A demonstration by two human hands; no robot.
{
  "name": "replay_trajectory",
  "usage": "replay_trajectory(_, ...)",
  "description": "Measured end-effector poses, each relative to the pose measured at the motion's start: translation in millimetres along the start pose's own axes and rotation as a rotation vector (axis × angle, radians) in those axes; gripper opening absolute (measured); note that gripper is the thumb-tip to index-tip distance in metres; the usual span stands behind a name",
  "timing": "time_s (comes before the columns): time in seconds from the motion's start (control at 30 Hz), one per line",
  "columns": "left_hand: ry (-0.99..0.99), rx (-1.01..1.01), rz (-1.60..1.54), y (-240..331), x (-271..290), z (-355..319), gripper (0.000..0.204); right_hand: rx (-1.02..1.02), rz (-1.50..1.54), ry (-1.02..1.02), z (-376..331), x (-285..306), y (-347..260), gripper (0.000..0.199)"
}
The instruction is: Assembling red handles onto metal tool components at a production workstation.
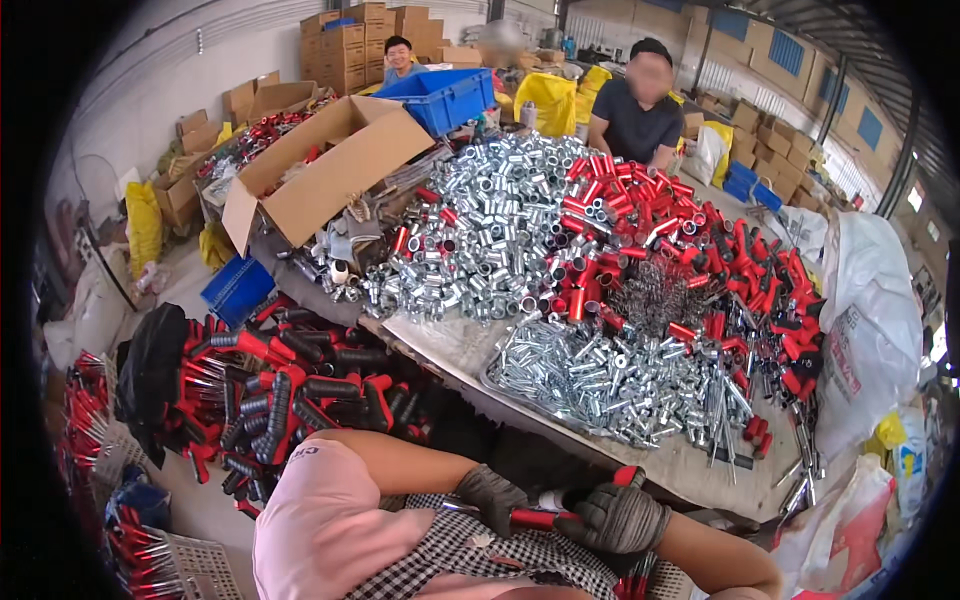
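Observation:
Both my hands wear grey knitted gloves and are close together in front of my checked apron. My left hand (491,497) is closed at the left end of a red tube-like tool part (540,519); a thin metal shaft shows on the far side of that hand. My right hand (622,517) is closed round the right end, with a red tip (628,476) sticking out above its fingers. A silver metal piece (549,500) shows between the hands. The fingers hide much of what is held. Beyond is the worktable (440,337), heaped with silver metal sleeves (500,215).
Red tubes (660,215), springs (665,298) and small metal rods (600,375) also cover the table. Red-and-black handles (290,405) lie piled at left. A carton (385,155) and a blue crate (440,98) stand behind. A white sack (870,320) flanks the right side. Two people are across the table.

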State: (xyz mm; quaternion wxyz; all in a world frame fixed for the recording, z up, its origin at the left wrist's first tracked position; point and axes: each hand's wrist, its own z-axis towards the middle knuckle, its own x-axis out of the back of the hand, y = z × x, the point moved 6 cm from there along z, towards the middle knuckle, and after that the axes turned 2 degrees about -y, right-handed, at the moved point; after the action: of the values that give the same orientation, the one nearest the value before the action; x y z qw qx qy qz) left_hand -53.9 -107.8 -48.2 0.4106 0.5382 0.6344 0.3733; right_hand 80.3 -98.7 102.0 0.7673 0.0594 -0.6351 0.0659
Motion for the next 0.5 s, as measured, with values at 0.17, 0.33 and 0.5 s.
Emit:
replay_trajectory(0.17, 0.396, -0.038, 0.478, 11, 38, -13, 0.037, -0.387, 0.201, -0.044, -8, -17, 21, 0.051)
replay_trajectory(0.33, 0.916, 0.27, 1.147, 79, 57, -59, 0.021, -1.263, 1.675, 0.255, -46, -83, 47, 0.043)
replay_trajectory(0.5, 1.129, 0.187, 1.411, 75, 91, -69, 0.019, -1.232, 2.38, 0.681, -30, -88, 41, 0.049)
